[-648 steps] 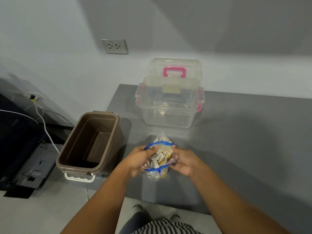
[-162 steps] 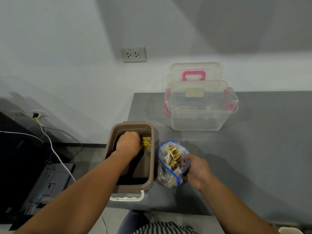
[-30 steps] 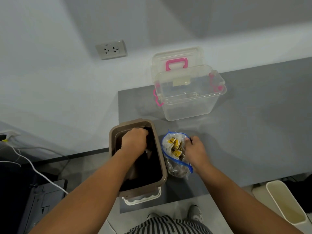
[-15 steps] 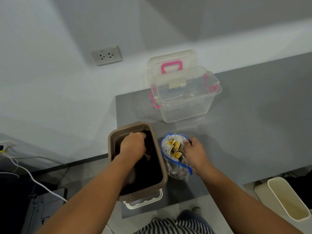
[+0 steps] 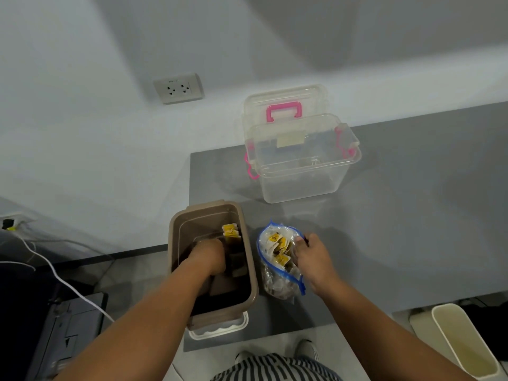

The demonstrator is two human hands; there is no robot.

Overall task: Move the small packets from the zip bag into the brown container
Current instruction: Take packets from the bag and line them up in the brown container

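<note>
On the grey tabletop [image 5: 398, 229], the brown container [image 5: 213, 206] sits just left of the right grip. The left hand [image 5: 209, 257] has sunk deeper into it than half a second ago, uncovering yellow-tagged packets [image 5: 231, 232] against the wall just beyond its knuckles. Its fingers are hidden, so I cannot tell what that grip holds. The zip bag [image 5: 276, 281], still well filled, stays under the right hand [image 5: 313, 261], which pinches its blue rim open, so many transfers likely remain.

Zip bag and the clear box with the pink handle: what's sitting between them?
Nothing. The head view shows only bare grey table between the zip bag and the clear box.
</note>
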